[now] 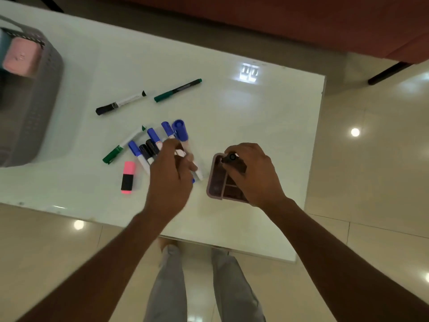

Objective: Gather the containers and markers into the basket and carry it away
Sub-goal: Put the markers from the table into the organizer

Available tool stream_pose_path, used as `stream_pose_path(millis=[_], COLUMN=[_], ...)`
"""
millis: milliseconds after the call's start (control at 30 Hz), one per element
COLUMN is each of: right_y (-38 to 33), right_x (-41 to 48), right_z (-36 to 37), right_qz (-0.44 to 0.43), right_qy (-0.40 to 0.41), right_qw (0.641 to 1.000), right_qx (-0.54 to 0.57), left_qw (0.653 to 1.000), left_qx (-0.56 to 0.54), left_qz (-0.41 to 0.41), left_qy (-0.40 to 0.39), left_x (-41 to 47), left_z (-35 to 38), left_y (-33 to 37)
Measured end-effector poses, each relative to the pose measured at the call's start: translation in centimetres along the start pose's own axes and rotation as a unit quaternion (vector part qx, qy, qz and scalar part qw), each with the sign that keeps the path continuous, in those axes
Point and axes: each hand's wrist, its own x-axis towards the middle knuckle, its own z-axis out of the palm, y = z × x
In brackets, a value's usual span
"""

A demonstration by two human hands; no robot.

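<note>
A grey perforated basket (pixel 44 94) stands at the table's left end with a pink container (pixel 22 57) inside it. Several blue, black and green markers (pixel 154 138) lie bunched mid-table. My left hand (pixel 170 175) rests on that bunch, fingers closed around one white-barrelled marker. A pink highlighter (pixel 128 174) lies to its left. Two more markers lie farther back: a black one (pixel 120 102) and a green one (pixel 177 90). My right hand (pixel 253 173) holds a black marker (pixel 232 157) upright over a mauve divided container (pixel 217 182).
The white glossy table (pixel 267 117) ends close on the right and near side. A dark red sofa (pixel 301 22) and its black leg (pixel 387 74) stand beyond the far edge. My legs show below on the tiled floor.
</note>
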Motion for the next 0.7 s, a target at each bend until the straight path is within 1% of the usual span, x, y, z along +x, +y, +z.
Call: stream_pose_path(millis=[67,133,267,367,400,467,533,567,633,700], right_y=[0.2,0.3,-0.2,-1.4,-1.9,-2.9,-3.6,-3.9,-4.1,-3.9], right_x=[-0.2,-0.4,-0.9,-1.9,-2.3,-2.9,-2.9,-2.7,-2.3,-1.7], right_z=[0.3,0.3,-0.7,-2.4,-2.9,-3.4,-3.1,-2.8,-2.3,-1.9], right_qz=[0.004,0.010,0.019,0.026,0.016,-0.017,-0.042,-0.047,-0.055,-0.059], right_qy=[0.001,0.003,0.026,0.072,0.074,0.038,0.004,0.002,0.019,0.035], right_qw=[1.000,1.000,0.999,0.995,0.993,0.992,0.991,0.991,0.992,0.995], right_qx=[-0.015,-0.018,-0.004,0.059,0.086,0.120,0.123,0.124,0.110,0.070], left_qw=[0.999,0.998,1.000,0.999,0.998,0.996,0.994,0.993,0.990,0.991], left_qx=[-0.053,-0.064,-0.013,0.026,0.042,0.072,0.094,0.103,0.118,0.119], left_qz=[-0.002,-0.004,0.002,0.019,0.035,0.048,0.042,0.050,0.071,0.058], left_qy=[-0.001,-0.001,0.009,0.005,0.004,-0.008,-0.024,-0.030,-0.037,-0.035], left_x=[-2.2,-3.9,-5.2,-5.4,-5.3,-5.0,-4.4,-4.1,-3.5,-3.0], left_z=[0.8,1.8,3.6,4.2,4.3,4.5,4.6,4.7,5.0,5.3], left_y=[0.4,0.5,0.2,0.2,0.3,0.5,0.6,0.7,0.8,0.7])
